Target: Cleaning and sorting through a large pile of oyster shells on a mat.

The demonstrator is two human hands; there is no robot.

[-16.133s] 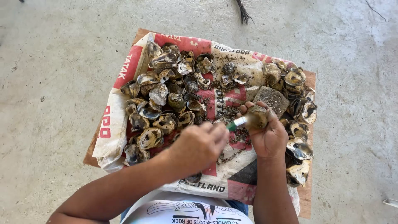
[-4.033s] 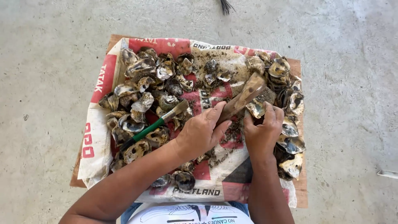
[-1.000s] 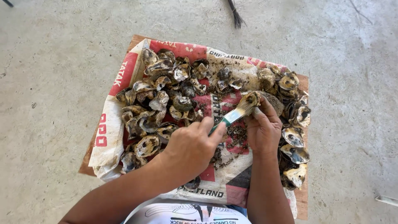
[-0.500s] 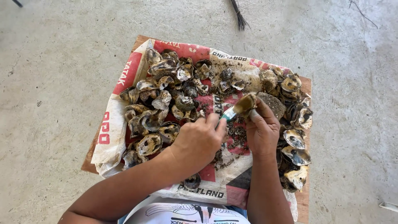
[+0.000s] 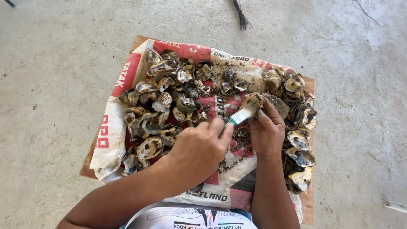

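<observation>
My left hand (image 5: 199, 148) grips a knife (image 5: 240, 115) with a green handle and a pale blade. The blade tip is pressed against an oyster (image 5: 252, 102) that my right hand (image 5: 267, 131) holds over the middle of the sack. A big heap of muddy oysters (image 5: 165, 106) lies to the left of my hands. Opened shells (image 5: 301, 148) with pale insides lie to the right. All of it rests on a red and white woven sack (image 5: 114, 123) spread over a wooden board (image 5: 309, 203).
The board sits on a bare concrete floor (image 5: 51, 76). A dark bundle of bristles (image 5: 240, 15) lies on the floor beyond the sack. Dirt and shell crumbs (image 5: 241, 138) are scattered on the sack under my hands. A pale object (image 5: 396, 206) shows at the right edge.
Over the last second my hands have stayed together with the blade against the oyster. Four seconds ago my left hand held the knife pointing left, away from the shell.
</observation>
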